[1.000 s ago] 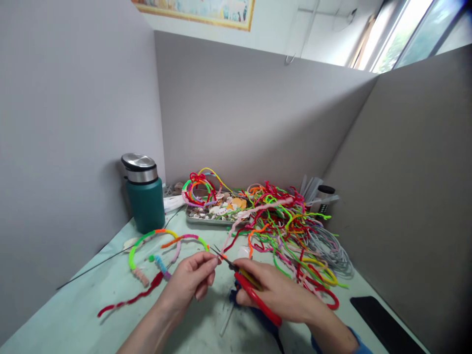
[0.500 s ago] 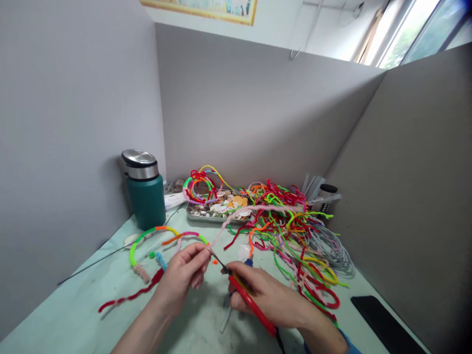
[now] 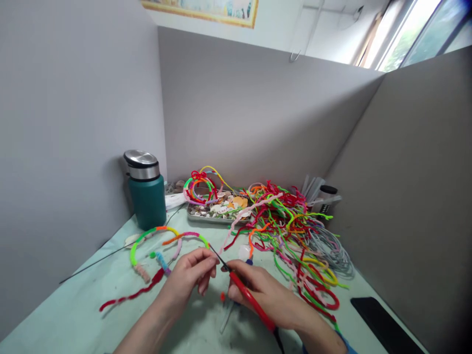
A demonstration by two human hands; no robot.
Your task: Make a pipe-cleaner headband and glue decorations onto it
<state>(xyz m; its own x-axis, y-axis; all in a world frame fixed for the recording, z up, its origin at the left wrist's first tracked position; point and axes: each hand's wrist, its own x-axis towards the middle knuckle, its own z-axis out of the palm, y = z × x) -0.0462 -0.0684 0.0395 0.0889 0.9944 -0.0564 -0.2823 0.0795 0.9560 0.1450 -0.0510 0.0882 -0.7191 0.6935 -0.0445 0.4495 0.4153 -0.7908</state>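
Near the middle of the table, the fingertips of my left hand (image 3: 193, 270) pinch the lower end of a pale pink pipe cleaner (image 3: 243, 215), whose length runs up and to the right. My right hand (image 3: 263, 292) is wrapped round a red-handled tool (image 3: 252, 300). Its thin dark tip points up-left, close to my left fingertips; whether it touches the strand I cannot tell. Just behind lies a multicoloured wrapped ring piece (image 3: 193, 234). Under my right hand, a clear stick (image 3: 226, 319) and a blue part (image 3: 250, 262) show partly. A small orange bit (image 3: 222, 296) is between my hands.
A teal bottle (image 3: 147, 199) stands at back left. A metal tray (image 3: 206, 219) holds shells, with coloured rings on it. Pipe cleaners (image 3: 280, 221) heap at the right, beside grey wire (image 3: 330, 250). A black flat object (image 3: 383, 324) lies front right. Grey partitions (image 3: 239, 113) enclose the table.
The pink pipe cleaner's far end has drawn back to the left, over the tray and heap. My left hand has shifted slightly right and down, and the orange bit sits lower.
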